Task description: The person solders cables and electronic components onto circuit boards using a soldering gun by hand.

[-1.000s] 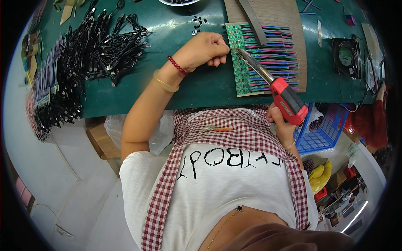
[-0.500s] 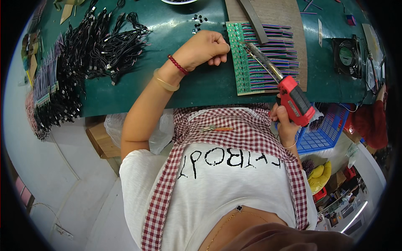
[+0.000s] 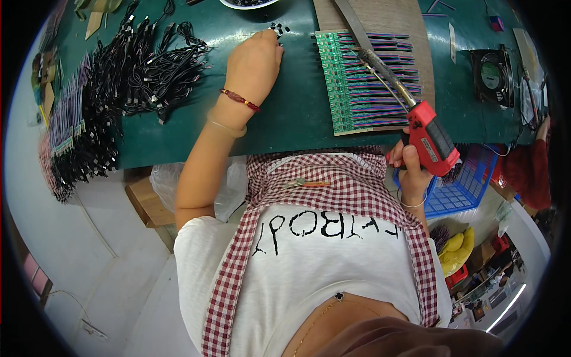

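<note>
My left hand (image 3: 254,66) is over the green table beside a few small black components (image 3: 280,28). Its fingers are curled and closed, with the tips hidden, so I cannot make out what they hold, if anything. My right hand (image 3: 411,172) grips a red-and-black soldering gun (image 3: 433,140). The gun's metal barrel points up and left across a green panel of circuit boards (image 3: 334,83), its tip near the panel's upper part. Rows of dark multicoloured wires (image 3: 386,86) run right from the panel. A grey metal bar (image 3: 354,22) lies across the panel's upper wires.
The panel rests on a brown board (image 3: 425,71). A bowl of black parts (image 3: 250,2) stands at the far edge. Bundles of black cables (image 3: 157,65) cover the left of the table (image 3: 285,128). To the right are a black fan (image 3: 492,77) and a blue basket (image 3: 455,199).
My left hand has moved left and away from the panel's left edge to the loose black components. The soldering gun has shifted slightly right and down, and stays in my right hand.
</note>
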Available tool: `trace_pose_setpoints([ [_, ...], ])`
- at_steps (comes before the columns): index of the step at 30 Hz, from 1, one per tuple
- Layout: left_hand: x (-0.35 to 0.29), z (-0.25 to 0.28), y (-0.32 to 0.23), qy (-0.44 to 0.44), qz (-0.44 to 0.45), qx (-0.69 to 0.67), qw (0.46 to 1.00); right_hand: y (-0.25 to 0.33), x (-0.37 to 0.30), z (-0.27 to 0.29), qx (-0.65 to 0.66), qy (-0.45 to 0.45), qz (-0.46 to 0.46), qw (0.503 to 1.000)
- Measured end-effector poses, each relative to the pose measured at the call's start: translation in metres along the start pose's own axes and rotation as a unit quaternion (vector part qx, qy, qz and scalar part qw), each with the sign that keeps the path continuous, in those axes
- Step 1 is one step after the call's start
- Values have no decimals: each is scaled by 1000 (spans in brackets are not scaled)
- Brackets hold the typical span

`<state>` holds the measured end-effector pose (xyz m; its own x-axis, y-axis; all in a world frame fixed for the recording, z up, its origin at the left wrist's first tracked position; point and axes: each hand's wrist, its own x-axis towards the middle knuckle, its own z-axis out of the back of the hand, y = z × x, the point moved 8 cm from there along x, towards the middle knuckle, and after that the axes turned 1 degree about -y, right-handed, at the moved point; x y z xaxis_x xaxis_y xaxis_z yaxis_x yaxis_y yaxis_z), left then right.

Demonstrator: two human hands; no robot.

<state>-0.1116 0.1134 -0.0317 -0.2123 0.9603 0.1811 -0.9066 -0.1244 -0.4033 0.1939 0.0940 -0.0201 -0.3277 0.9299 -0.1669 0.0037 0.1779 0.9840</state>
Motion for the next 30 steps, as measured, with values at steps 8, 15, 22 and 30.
trace_pose_setpoints([
  [8, 2, 11, -3, 18, 26, -199, 980, 11, 4, -3, 60, -13, 26, 998],
  [15, -48, 2, -82, 201, 208, -643, 709, 31, 19, -57, -57, 38, 42, 997],
  [22, -72, -9, -111, 221, 237, -718, 616, 34, 20, -72, -30, 91, -7, 995],
  [30, -71, 1, -110, 207, 139, -564, 787, 39, 18, -68, -123, 66, 53, 989],
])
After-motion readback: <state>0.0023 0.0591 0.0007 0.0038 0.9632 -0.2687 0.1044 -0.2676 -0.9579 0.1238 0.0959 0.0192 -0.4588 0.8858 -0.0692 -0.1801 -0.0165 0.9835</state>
